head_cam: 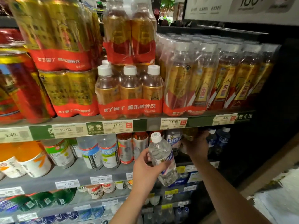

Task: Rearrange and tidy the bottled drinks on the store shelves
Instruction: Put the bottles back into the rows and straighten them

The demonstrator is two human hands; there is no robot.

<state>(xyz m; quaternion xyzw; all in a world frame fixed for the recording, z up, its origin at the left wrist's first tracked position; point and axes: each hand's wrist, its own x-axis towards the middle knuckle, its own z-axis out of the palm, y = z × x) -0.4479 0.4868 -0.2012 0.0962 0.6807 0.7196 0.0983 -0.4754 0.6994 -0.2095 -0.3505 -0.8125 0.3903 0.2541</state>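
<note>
The left hand (145, 168) grips a clear bottle (162, 159), white-capped and tilted, before the second shelf (77, 172), while the right hand (196, 145) holds an amber bottle (190, 134) farther right beneath price tags reading 14.90 (118, 125) and 17.90 (174, 122).

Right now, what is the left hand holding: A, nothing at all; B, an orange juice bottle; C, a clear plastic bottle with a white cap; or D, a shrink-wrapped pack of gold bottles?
C: the left hand has its fingers wrapped round the clear plastic bottle with a white cap, held tilted in front of the shelves, while the right hand reaches onto the second shelf.
</note>
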